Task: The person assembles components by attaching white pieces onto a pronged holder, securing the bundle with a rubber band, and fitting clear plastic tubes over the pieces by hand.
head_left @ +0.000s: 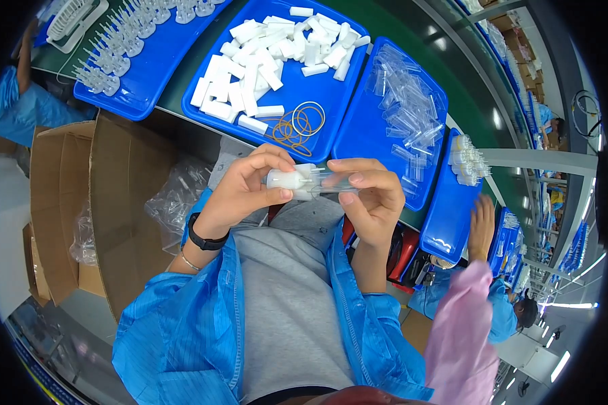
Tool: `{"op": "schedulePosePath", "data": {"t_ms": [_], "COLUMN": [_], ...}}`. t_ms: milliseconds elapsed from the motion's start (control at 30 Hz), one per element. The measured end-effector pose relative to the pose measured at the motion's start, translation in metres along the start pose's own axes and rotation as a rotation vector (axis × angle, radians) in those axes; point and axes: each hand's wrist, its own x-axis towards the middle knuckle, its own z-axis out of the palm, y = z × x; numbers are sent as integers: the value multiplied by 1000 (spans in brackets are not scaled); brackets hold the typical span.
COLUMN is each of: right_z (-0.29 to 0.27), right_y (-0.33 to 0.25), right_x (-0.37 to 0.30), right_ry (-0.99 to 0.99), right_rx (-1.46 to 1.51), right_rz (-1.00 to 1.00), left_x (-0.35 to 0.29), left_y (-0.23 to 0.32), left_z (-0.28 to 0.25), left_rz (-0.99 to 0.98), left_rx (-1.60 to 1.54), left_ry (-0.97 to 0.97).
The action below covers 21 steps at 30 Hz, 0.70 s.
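In front of my body, my left hand (244,189) pinches a white plastic part (286,180) with thin prongs on its right side. My right hand (371,199) grips a clear plastic tube (331,182) between thumb and fingers. The tube's left end meets the pronged side of the white part; how far the prongs reach into it I cannot make out. Just beyond my hands, a blue tray (196,88) bears a heap of white blocks (257,61) and some rubber bands (294,128). Right of it, another blue tray (355,135) holds clear tubes (412,101).
Clear pronged parts (111,57) stand on a blue tray (138,101) at far left. A third tray (446,216) at right carries white pronged parts (467,162); a co-worker's pink sleeve (463,324) and hand are beside it. Cardboard boxes (125,202) with plastic bags stand left of me.
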Motion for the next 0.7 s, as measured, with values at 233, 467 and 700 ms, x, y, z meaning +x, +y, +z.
{"op": "schedulePosePath", "data": {"t_ms": [233,467,700], "right_z": [-4,-5,-3], "right_y": [-2,-4,-4], "right_x": [3,5,-1], "right_ry": [-13,-45,7], "right_rx": [-87,-71,-102], "right_rz": [-9,46,129], "left_x": [1,0,2], "left_y": [3,2,4], "left_z": [1,-2,1], "left_rz": [20,9,61], "left_rx": [15,29,84], "left_ry": [-10,7,56]}}
